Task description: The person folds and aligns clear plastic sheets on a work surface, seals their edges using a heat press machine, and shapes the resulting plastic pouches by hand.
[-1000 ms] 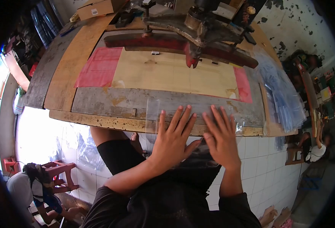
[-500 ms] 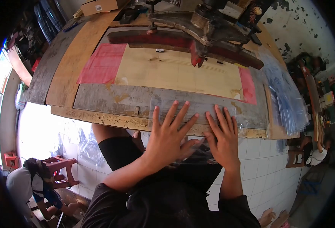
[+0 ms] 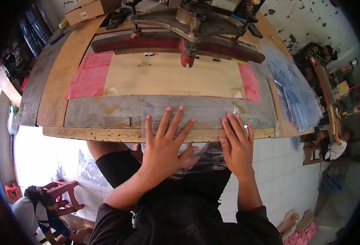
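Observation:
A clear plastic sheet (image 3: 207,157) lies over the front edge of the workbench, its near part hanging down toward my lap. My left hand (image 3: 161,143) rests flat on its left side with fingers spread, fingertips on the grey board (image 3: 106,116). Flat on the sheet's right side, my right hand (image 3: 238,149) has its fingers stretched forward and slightly apart. Neither hand grips anything. Beyond my fingertips is a cream panel (image 3: 167,79) with pink strips at both ends. A press with a red-edged bar (image 3: 155,44) stands over the panel's far side.
A stack of clear plastic sheets (image 3: 296,94) lies at the bench's right. A cardboard box (image 3: 86,11) sits at the back left. One person (image 3: 26,212) is low at the left near a red stool (image 3: 65,196); others are at the right.
My view has shifted, so the bench and press appear further left. My hands are wider apart on the plastic sheet, the right one further right along the bench edge.

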{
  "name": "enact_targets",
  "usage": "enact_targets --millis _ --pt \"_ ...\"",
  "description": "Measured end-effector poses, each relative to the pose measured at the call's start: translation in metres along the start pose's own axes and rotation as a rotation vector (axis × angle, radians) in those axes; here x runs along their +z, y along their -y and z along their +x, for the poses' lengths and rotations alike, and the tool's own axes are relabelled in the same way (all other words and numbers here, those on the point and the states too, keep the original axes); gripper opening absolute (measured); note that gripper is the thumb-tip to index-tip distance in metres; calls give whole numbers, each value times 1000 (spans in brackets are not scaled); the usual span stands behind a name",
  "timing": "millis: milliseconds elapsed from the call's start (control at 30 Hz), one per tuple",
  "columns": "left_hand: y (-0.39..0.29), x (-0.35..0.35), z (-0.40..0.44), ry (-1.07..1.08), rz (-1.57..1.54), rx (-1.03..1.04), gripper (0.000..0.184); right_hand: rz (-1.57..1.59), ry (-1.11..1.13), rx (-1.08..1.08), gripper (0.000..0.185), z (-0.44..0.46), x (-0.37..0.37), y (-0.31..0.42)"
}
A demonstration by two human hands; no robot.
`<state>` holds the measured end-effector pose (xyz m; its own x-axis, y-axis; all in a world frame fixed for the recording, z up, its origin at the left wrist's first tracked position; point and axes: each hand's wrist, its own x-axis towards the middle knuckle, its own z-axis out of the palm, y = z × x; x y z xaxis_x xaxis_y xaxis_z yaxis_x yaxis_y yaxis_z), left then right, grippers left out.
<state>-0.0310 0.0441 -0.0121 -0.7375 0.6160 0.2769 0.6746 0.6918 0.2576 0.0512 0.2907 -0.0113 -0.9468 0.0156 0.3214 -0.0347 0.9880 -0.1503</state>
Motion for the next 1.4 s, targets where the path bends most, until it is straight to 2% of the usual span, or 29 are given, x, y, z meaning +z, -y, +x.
enact_targets --millis 200,300,367,567,633,800,1067,1200,1267,1400 --pt "5 -3 0 13 6 20 74 -2 -11 9 50 3 -2 1" --pt "7 -3 -1 17 11 30 74 -60 -45 -72 52 6 -6 -6" --pt "7 -3 -1 16 16 33 74 63 -17 -71 53 6 -2 -10" --pt "15 -7 -3 -13 -72 24 74 135 10 -17 55 13 -5 -16" --pt "22 -8 -4 -14 -154 26 74 119 12 -16 57 15 -5 -15" --pt "23 -6 -6 -25 -102 31 74 34 -27 -47 60 16 3 -12" --pt "22 -5 -6 -22 -69 30 73 60 75 -60 74 15 -5 -19" --pt "23 -6 -6 -20 -68 37 71 71 94 -78 75 17 -5 -22" --pt "22 -6 -6 -25 -64 40 70 -36 90 -41 73 14 -4 -12" --pt "21 -7 -6 -30 -52 42 70 -208 28 -98 70 16 -7 21"
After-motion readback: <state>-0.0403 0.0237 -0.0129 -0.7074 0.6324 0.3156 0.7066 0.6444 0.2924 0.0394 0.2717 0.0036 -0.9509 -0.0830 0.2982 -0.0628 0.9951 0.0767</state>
